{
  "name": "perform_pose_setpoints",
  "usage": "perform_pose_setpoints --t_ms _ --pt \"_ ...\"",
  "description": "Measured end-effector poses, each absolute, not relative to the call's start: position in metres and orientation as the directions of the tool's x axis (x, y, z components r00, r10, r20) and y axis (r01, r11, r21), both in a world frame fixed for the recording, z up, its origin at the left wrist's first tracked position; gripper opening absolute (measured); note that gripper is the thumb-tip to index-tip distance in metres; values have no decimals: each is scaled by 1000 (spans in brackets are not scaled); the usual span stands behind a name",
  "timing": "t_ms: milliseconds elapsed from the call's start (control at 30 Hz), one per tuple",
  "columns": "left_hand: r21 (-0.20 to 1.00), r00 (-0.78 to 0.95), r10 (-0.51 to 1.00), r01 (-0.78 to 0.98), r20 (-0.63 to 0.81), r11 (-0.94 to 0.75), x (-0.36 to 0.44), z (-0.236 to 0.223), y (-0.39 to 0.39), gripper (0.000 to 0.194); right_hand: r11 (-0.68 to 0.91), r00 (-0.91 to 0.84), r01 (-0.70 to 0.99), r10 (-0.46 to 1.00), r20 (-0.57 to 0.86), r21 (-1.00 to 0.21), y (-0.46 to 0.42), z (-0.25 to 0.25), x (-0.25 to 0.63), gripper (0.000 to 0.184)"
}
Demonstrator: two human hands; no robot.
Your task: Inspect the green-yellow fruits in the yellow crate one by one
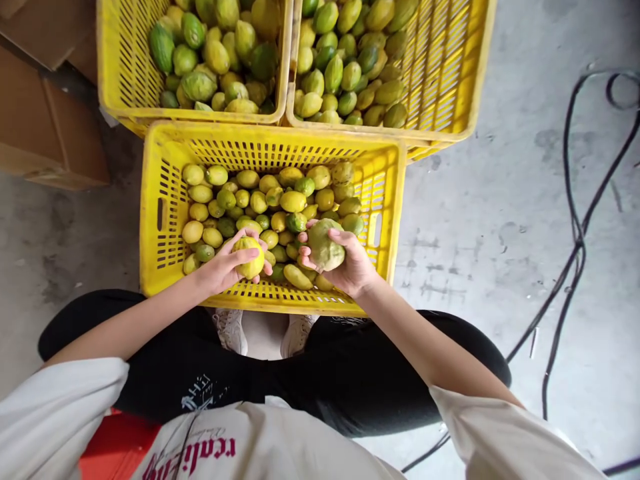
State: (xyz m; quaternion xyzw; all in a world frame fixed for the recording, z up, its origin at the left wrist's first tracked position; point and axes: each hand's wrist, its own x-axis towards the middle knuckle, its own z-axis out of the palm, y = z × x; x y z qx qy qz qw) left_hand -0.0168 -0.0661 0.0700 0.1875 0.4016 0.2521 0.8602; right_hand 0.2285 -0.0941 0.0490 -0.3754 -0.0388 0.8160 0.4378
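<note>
Over the near yellow crate [150, 200], both of my hands hold fruit. My left hand [233, 262] grips a yellow lemon [253, 265], its thumb lying across the top. In my right hand [354, 265] sits a larger, lumpy, dull-green lemon [325, 245], with the fingers wrapped round its left side and the thumb on top. Below the hands, many yellow and green lemons [293, 201] lie loose in the crate, covering much of its floor. My hands hide part of those near the front wall.
Two more yellow crates of green and yellow lemons, a left one [120, 60] and a right one [450, 67], stand against the far side. Cardboard boxes [45, 120] are at the left. A black cable [575, 247] loops over the concrete floor [465, 220] on the right.
</note>
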Motion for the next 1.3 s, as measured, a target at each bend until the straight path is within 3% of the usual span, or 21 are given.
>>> perform_pose_setpoints --t_ms 267,433,533,633,967,1167,1300 --pt "424 470 570 -386 -674 819 -32 72 -67 27 -604 -282 -675 741 -609 -423 -97 53 221 44" --pt "364 470 542 -420 -697 832 -35 73 -69 40 -647 -322 -646 711 -625 -404 -102 56 212 38" --pt "415 496 556 -372 -667 830 -31 74 -71 36 -636 -323 -686 701 -636 -353 -102 59 207 38" --pt "460 549 555 -314 -625 830 -28 72 -71 48 -640 -350 -700 693 -630 -315 -97 62 202 34" --pt "528 582 566 -258 -583 809 -15 77 -59 48 -594 -373 -738 755 -539 -321 -91 63 191 39" --pt "375 460 571 -450 -680 810 -8 81 -53 28 -566 -353 -736 788 -504 -371 -81 64 203 39" --pt "342 511 517 -401 -686 850 -6 82 -57 26 -572 -351 -742 776 -524 -350 -79 60 207 47"
